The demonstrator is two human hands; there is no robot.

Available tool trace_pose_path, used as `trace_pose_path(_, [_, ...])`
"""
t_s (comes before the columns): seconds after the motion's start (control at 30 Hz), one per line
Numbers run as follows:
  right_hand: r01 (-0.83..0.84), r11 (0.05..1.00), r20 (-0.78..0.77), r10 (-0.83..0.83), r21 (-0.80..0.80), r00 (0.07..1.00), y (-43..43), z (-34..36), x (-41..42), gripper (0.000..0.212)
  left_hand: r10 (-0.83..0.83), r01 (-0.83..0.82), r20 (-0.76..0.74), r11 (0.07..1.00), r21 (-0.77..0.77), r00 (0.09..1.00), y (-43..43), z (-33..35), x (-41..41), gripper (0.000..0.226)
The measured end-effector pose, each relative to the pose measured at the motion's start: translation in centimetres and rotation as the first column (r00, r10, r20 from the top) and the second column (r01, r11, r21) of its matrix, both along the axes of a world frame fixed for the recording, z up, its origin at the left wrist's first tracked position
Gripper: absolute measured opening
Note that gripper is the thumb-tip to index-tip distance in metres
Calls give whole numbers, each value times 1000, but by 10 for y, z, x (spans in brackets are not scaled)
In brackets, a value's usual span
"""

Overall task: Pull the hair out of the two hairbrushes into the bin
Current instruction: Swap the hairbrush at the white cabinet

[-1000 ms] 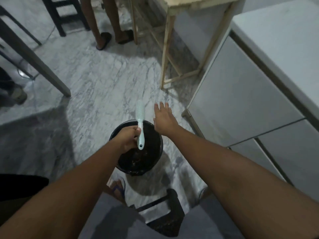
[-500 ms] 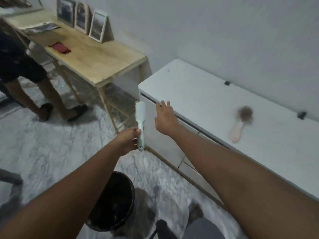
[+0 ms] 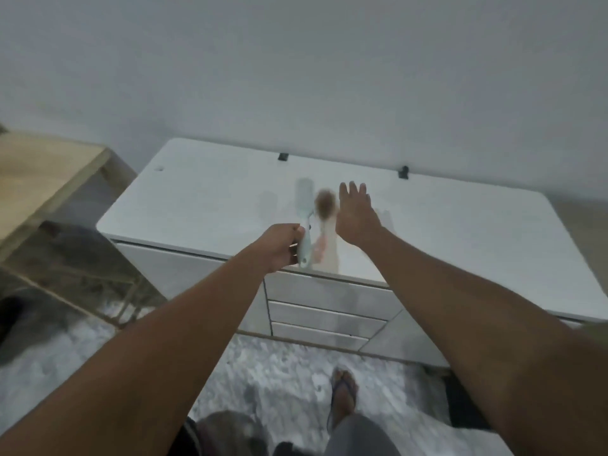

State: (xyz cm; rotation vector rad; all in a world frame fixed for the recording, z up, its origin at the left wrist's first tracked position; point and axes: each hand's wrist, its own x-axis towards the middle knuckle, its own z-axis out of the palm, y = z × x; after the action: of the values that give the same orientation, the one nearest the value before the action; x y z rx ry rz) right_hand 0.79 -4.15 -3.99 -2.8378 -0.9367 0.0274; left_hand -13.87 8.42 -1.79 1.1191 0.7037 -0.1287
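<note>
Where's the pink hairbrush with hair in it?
Head view, centre: the pink hairbrush lies on the white cabinet top, between the left hand's mint brush and the open right hand.

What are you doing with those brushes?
I'm cleaning hair out of two hairbrushes. My left hand holds the pale blue brush by its handle over the white cabinet. My right hand is open and reaching toward the pink brush, which lies on the cabinet top with a clump of brown hair in its bristles. The picture is blurry, and the bin is out of sight right now.
</note>
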Motion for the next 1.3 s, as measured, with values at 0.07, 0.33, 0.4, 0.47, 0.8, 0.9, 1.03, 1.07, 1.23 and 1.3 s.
trace_pose_path(0.07, [67, 997, -13, -68, -47, 998, -25, -7, 18, 67, -44, 44, -28, 999, 13, 999, -18, -2, 25, 16])
trace_pose_path(0.33, [183, 976, -81, -194, -120, 978, -79, -33, 53, 70, -177, 202, -136, 959, 200, 975, -66, -26, 102, 12])
trace_pose_path(0.4, [193, 975, -97, -204, -109, 974, -83, -37, 59, 68, -232, 292, -196, 878, 378, 953, -70, -32, 116, 23])
trace_pose_path(0.47, [203, 974, -106, -213, -98, 971, -87, -41, 62, 66, -261, 357, -250, 776, 520, 932, -74, -36, 124, 17])
trace_pose_path(0.8, [216, 974, -151, -223, -63, 963, -99, -52, 67, 68, -272, 452, -369, 380, 807, 888, -85, -42, 125, 30])
trace_pose_path(0.9, [204, 978, -156, -209, -46, 966, -95, -50, 65, 68, -220, 398, -336, 376, 837, 916, -85, -36, 121, 17])
trace_pose_path(1.03, [174, 985, -144, -174, -12, 974, -81, -38, 59, 66, -145, 246, -202, 432, 868, 968, -63, -23, 112, 10])
trace_pose_path(1.07, [160, 987, -131, -160, -7, 978, -75, -34, 57, 66, -101, 189, -161, 434, 881, 982, -54, -20, 109, 10])
trace_pose_path(1.23, [71, 997, -110, -66, 40, 992, -38, -27, 41, 64, 49, 134, -168, 412, 901, 984, -17, -19, 94, 29])
trace_pose_path(1.3, [37, 998, -115, -32, 45, 993, -26, -30, 34, 64, 48, 209, -251, 420, 883, 967, -12, -26, 88, 35])
